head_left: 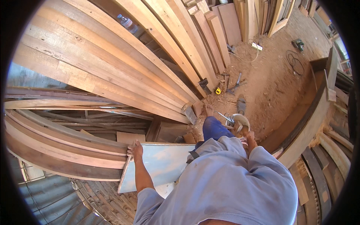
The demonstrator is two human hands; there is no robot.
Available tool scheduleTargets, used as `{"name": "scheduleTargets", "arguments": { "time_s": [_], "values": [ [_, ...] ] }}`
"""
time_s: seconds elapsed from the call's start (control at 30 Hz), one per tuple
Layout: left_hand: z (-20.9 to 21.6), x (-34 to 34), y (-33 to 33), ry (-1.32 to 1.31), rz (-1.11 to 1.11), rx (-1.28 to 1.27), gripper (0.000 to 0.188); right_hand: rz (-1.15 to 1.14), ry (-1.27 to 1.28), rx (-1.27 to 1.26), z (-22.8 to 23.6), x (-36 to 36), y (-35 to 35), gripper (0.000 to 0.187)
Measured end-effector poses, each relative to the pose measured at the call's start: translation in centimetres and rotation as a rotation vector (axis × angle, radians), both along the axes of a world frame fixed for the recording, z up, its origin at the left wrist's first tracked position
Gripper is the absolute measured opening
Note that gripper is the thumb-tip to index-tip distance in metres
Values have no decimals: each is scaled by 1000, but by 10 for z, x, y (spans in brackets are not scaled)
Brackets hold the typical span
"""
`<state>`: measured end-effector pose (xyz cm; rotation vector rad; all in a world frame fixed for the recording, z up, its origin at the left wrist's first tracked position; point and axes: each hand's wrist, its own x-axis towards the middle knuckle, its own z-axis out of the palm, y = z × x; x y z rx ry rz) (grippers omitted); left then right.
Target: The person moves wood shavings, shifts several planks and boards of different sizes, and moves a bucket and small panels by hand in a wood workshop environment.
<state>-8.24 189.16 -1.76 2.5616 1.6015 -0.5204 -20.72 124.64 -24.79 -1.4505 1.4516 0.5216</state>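
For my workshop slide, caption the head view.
Left hand holding a pale-blue rectangular panel, right hand at a round whitish bucket.

Bright daylight, fisheye-bent edges, black corners

a yellow tape measure (218, 90) and dark power tool (298, 45) lie on dirt (275, 80).

The dirt floor (272, 84) is brown and dusty. Long wooden boards (93, 60) stretch side by side on the left. More planks (218, 35) stand at the back. Bright daylight shows at the far right edge.
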Motion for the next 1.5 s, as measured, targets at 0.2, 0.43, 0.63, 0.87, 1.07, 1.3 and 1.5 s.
{"name": "scheduleTargets", "arguments": {
  "time_s": [0.2, 0.43, 0.63, 0.87, 1.07, 1.3, 1.5],
  "values": [
    [-18, -16, 22, -53, -56, 16, 82, 13, -84, 42, -18, -4, -8, 35],
    [-32, -19, 33, -67, -113, 18, 79, -178, -40, 105, 18, -6, -11, 34],
    [-23, -11, 20, -30, -43, 0, 79, -241, -11, 41, 72, -11, -7, 40],
    [4, -7, 4, 8, -152, -100, 79, -210, 34, 31, 92, -25, -30, 39],
    [-27, -9, 24, -34, -49, 20, 77, -154, 58, 50, 63, -24, -26, 47],
    [-30, -14, 35, -15, -127, -19, 77, -64, -5, 82, 72, 29, 8, 42],
    [-22, -7, 14, 33, -145, 45, 76, -141, -58, 76, 63, 31, -15, 42]
  ]
}}
